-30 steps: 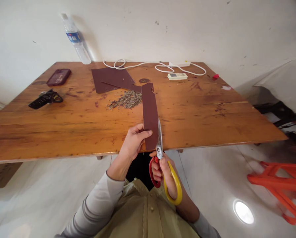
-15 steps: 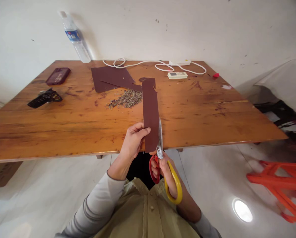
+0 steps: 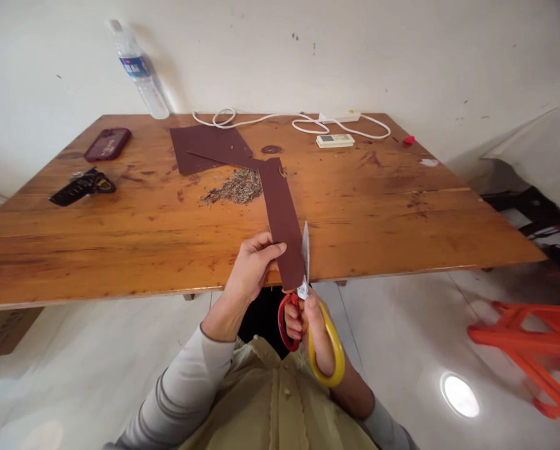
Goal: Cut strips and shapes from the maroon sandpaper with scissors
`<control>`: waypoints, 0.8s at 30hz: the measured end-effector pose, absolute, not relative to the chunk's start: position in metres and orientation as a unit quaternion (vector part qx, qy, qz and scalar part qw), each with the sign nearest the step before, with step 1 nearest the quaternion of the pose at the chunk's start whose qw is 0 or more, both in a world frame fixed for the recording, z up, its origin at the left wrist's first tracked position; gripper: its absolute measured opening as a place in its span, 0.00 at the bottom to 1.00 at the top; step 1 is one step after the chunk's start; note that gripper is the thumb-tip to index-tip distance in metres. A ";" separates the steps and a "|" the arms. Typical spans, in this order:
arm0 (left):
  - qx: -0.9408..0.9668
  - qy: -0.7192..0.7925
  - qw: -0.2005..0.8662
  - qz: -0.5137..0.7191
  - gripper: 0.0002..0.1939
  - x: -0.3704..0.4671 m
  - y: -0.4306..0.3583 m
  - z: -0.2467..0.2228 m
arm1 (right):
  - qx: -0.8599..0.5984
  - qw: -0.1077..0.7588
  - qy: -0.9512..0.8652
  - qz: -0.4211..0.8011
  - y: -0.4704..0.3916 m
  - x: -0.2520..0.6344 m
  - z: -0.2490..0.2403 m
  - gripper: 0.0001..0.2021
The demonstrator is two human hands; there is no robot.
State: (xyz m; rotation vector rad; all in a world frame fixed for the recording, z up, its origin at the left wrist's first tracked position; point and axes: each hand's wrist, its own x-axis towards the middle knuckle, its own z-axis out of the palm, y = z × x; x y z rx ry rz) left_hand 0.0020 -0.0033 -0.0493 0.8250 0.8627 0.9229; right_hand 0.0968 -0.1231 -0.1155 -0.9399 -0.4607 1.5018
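Observation:
A long dark brown strip [image 3: 282, 212] is pinched between the thumb and fingers of my left hand [image 3: 253, 265], near the table's front edge. Its far end tilts to the left. In my right hand [image 3: 315, 325] are scissors [image 3: 306, 256] with one red and one yellow handle. Their blades lie along the strip's right edge, close to its near end, and one blade is partly hidden by the strip. Small dark shreds [image 3: 240, 187] lie in a pile left of the strip. Behind them rests a larger brown sheet [image 3: 209, 147] with a narrow piece on it.
The wooden table [image 3: 378, 231] holds a phone [image 3: 108, 144], a black clip-like object [image 3: 80, 187], a bottle [image 3: 142, 75], a white cable [image 3: 265, 117] and a remote [image 3: 335, 140]. An orange stool [image 3: 528, 337] stands on the floor at right; a cardboard box [image 3: 8, 331] is at lower left.
The strip's far end has swung left, so it now slants. The scissors have opened wider, with a blade standing clear of the strip's right edge.

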 end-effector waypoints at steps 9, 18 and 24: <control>0.384 0.389 0.738 0.397 0.16 0.000 -0.002 -0.051 | -0.397 0.624 -0.182 0.648 -0.130 0.092 -0.116 0.31; 0.432 0.386 0.732 0.359 0.15 -0.001 0.000 -0.048 | -0.405 0.625 -0.170 0.646 -0.128 0.091 -0.111 0.35; 0.446 0.385 0.734 0.338 0.14 0.000 0.000 -0.047 | -0.405 0.630 -0.172 0.640 -0.130 0.091 -0.113 0.33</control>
